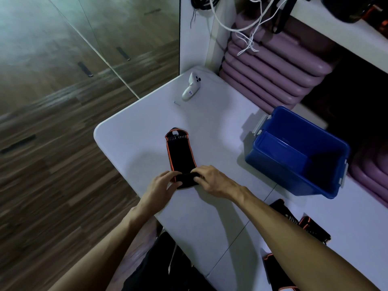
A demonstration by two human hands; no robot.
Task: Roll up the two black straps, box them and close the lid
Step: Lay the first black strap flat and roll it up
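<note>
Black strap (pixel 181 156), near end rolled; roll gripped by left hand (pixel 162 186) and right hand (pixel 211 179) fingers. Roll apparently loose: slackened grip risks unrolling.

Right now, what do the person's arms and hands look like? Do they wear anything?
Both arms are bare as far up as the view shows: no sleeves in sight. The left hand and right hand have no gloves, and I see no rings, watch or wristband. Both forearms are lean. Nothing is marked or attached on them.
</note>
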